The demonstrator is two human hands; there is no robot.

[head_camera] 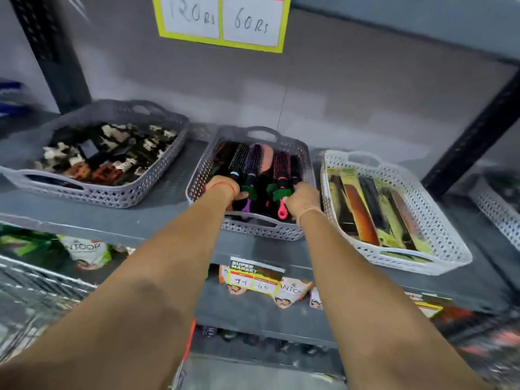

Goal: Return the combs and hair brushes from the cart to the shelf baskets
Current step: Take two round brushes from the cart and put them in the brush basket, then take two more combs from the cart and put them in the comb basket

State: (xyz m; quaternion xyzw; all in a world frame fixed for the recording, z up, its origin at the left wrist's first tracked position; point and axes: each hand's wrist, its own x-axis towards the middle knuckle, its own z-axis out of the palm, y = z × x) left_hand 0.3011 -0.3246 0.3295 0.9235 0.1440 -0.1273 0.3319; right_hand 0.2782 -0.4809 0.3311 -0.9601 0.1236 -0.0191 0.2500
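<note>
Both my hands reach into the middle grey basket [198, 175] on the shelf, which holds several round hair brushes [254, 160] with coloured bristles and handles. My left hand [223, 190] rests on the brush handles near a purple handle [245, 206]; its fingers curl around them. My right hand [302, 197] grips brush handles beside a pink looped handle [281, 211]. To the right, a white basket [447, 235] holds several flat combs [363, 212] in packaging.
A grey basket [118, 198] of hair clips sits at the left of the shelf. Price signs [222, 21] hang above. The wire cart [33, 288] is at the lower left, with packets on the lower shelf [253, 313].
</note>
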